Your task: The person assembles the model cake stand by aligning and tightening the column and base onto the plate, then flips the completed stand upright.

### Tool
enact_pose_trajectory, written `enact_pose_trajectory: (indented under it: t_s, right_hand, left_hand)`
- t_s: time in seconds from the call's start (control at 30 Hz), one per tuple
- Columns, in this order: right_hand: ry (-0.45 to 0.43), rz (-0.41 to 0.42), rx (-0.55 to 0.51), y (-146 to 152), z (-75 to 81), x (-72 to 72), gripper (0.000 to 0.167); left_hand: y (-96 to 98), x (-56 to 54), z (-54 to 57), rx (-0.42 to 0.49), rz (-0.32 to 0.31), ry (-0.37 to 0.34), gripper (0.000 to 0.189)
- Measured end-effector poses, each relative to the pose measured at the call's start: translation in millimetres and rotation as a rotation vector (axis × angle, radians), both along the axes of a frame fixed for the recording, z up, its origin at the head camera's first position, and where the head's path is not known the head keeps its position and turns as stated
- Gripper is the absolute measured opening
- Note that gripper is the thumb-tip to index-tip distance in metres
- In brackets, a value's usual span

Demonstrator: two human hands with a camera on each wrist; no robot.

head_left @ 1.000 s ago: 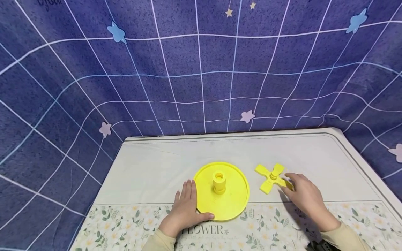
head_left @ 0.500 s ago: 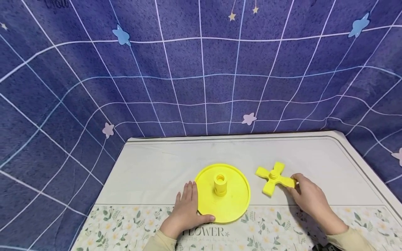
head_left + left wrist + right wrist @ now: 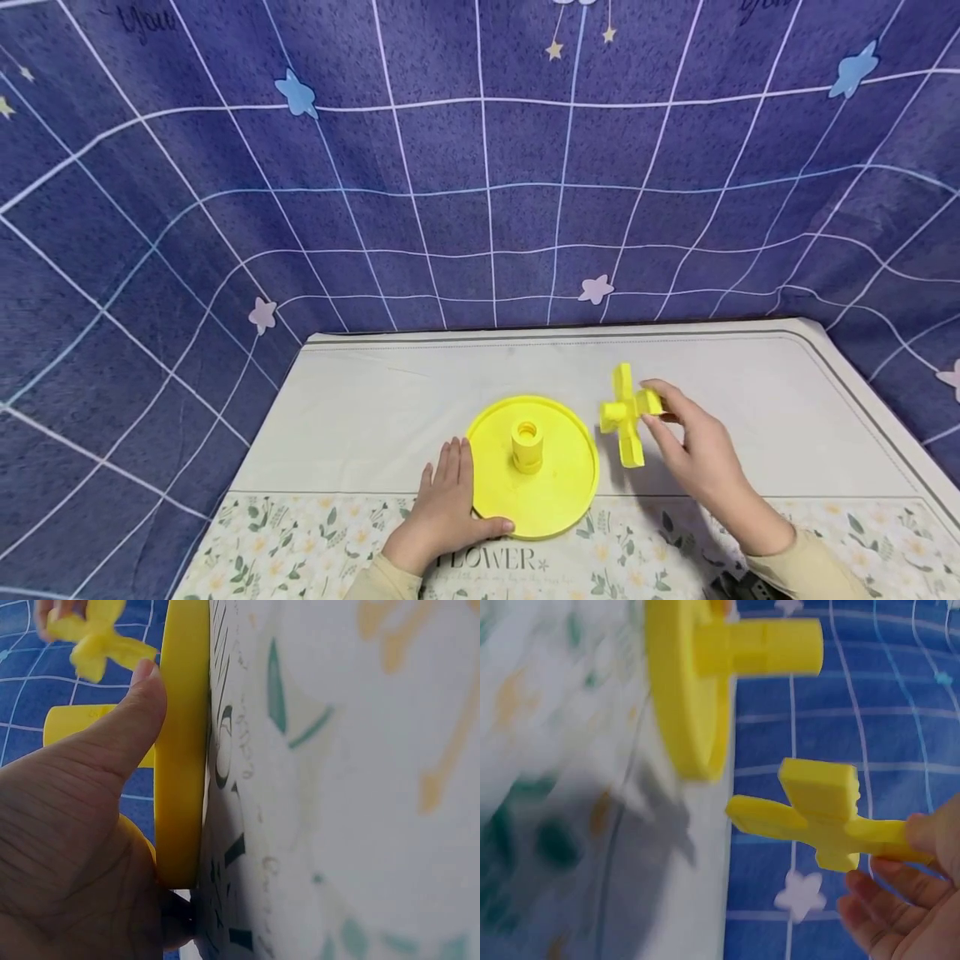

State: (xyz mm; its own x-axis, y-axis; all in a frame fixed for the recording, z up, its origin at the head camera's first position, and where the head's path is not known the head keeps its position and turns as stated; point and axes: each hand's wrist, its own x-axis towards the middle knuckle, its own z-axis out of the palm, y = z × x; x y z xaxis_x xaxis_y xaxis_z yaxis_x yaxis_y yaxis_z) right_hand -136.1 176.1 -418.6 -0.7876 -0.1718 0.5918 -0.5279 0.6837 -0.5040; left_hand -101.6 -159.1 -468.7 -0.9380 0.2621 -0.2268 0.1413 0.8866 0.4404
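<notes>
A round yellow tray-like disc (image 3: 566, 475) with a raised rim lies on the table. Upright from its middle stands a hollow yellow post (image 3: 527, 446), threaded inside at the top. My left hand (image 3: 446, 500) rests against the disc's left and near rim, fingers straight and thumb spread out. To the right of the disc, my right hand (image 3: 701, 446) pinches one arm of a yellow four-armed cross piece (image 3: 626, 412) between thumb and fingers. The cross is off the table and tilted up on edge. In the right wrist view, the cross (image 3: 825, 814) is apart from the post.
A white tablecloth (image 3: 375, 417) with a floral printed front band covers the table. Behind and at both sides hangs a dark blue curtain (image 3: 450, 217) with white grid lines and stars, close to the table's back edge.
The right hand has lifted the cross piece off the table, tipped it on edge and carried it a little left toward the disc. The left hand stays against the disc.
</notes>
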Motion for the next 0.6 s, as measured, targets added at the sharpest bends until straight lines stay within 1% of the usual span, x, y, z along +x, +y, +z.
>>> enact_pose_trajectory:
  t_s: [0.13, 0.3, 0.37, 0.5, 0.6]
  right_hand:
    - [0.055, 0.070, -0.026, -24, 8.0, -1.0, 0.055]
    - [0.098, 0.139, -0.037, -52, 14.8, -4.0, 0.052]
    - [0.130, 0.168, -0.024, -61, 16.4, -5.8, 0.046]
    - [0.223, 0.252, 0.026, -77, 17.0, -9.7, 0.038]
    - [0.283, 0.306, 0.078, -86, 16.0, -11.8, 0.039]
  left_hand:
    - [-0.8, 0.0, -1.6, 0.002, 0.000, 0.008, 0.132]
    - [-2.0, -0.8, -6.0, -0.013, 0.002, 0.007, 0.133]
    - [-2.3, -1.0, -7.8, -0.013, 0.000, 0.013, 0.133]
    - [-2.2, -1.1, -11.0, -0.010, 0.001, 0.036, 0.136]
    - [-1.8, -1.7, -13.4, -0.019, 0.007, 0.041, 0.136]
